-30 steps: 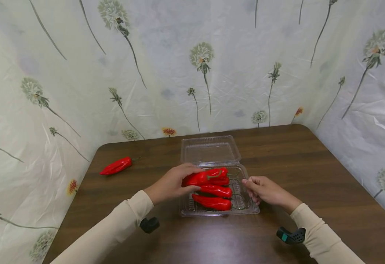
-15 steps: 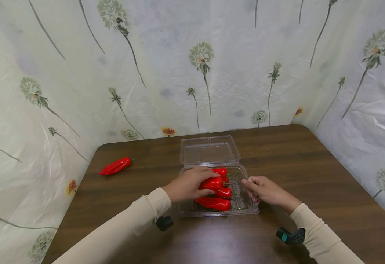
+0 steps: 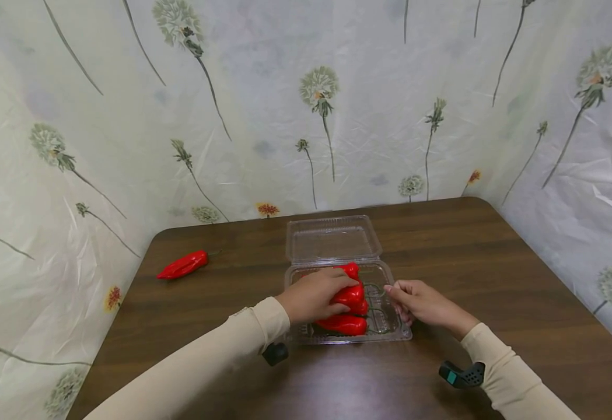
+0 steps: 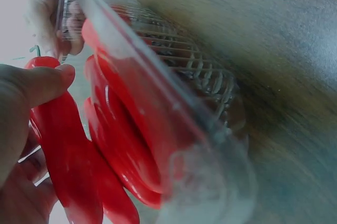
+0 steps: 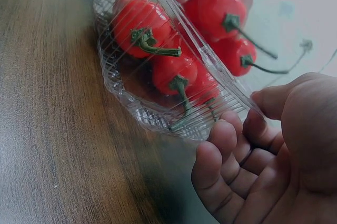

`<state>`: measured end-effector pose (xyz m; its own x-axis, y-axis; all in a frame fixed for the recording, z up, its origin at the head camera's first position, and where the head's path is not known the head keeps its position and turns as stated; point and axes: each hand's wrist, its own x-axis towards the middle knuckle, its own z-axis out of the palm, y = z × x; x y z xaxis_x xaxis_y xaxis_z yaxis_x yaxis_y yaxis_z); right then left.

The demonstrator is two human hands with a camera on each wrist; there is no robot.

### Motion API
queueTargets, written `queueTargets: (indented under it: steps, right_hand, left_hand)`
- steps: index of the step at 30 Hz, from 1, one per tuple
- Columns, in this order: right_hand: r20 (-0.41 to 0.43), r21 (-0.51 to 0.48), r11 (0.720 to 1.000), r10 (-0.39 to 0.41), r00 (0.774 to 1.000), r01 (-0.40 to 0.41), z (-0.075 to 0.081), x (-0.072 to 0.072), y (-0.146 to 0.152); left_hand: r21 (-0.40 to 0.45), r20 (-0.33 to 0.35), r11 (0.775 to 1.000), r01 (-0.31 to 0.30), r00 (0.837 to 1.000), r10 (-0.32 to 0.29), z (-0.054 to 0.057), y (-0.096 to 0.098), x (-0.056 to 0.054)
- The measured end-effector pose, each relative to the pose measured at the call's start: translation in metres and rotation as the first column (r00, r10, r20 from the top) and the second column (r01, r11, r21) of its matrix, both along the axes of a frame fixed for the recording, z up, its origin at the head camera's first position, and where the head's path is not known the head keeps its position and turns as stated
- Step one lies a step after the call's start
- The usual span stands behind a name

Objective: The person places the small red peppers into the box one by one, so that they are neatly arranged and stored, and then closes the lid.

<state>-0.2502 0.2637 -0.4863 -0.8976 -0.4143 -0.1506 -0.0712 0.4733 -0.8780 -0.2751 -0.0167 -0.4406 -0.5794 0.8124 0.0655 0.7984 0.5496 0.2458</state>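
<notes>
My left hand [image 3: 313, 296] grips a long red pepper [image 4: 66, 145], thumb on its stem end and fingers round the far side. It is low over the clear plastic clamshell container [image 3: 332, 340], whose base holds several other red peppers [image 3: 343, 325]. In the right wrist view the held pepper [image 5: 213, 11] shows its green stem pointing toward my right hand. The right hand [image 3: 422, 304] pinches the container's right rim between thumb and forefinger, the remaining fingers curled below it. The left hand covers part of the peppers in the head view.
The container's clear lid [image 3: 333, 240] lies folded back behind the base. Another red pepper [image 3: 184, 265] lies on the brown wooden table [image 3: 463, 245] at the far left. A dandelion-print sheet [image 3: 369, 116] hangs round the table's back and sides.
The left hand has moved right with the pepper, from the container's left part to further over the other peppers. My right hand keeps its place on the rim.
</notes>
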Motion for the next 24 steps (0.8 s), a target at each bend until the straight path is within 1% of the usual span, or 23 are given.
queueTargets:
  steps: [4,10,14,20,24]
  right_hand:
    - [0.008,-0.007,1.000,-0.002,1.000,0.003,0.0001,0.0002,0.0001]
    - [0.008,-0.010,1.000,-0.002,1.000,0.002,0.0011,0.0014,-0.0013]
    - [0.007,-0.014,1.000,0.002,1.000,-0.002,0.0004,0.0013,-0.0018]
    - [0.002,-0.017,1.000,0.008,1.000,-0.008,-0.0013,0.0002,-0.0013]
    - [0.001,-0.016,1.000,0.008,1.000,-0.008,-0.0012,-0.0001,-0.0008]
  left_hand:
    - [-0.029,-0.028,1.000,0.007,1.000,-0.008,-0.0019,0.0035,-0.0001]
    - [-0.053,-0.036,0.999,0.010,0.999,-0.012,-0.0059,0.0070,0.0012]
    - [-0.053,-0.050,0.999,0.012,0.999,-0.014,-0.0081,0.0068,0.0015]
    - [-0.037,-0.040,0.999,0.026,0.999,-0.028,-0.0068,0.0061,0.0014]
    - [-0.036,-0.012,0.999,0.035,0.999,-0.036,-0.0055,0.0053,0.0023]
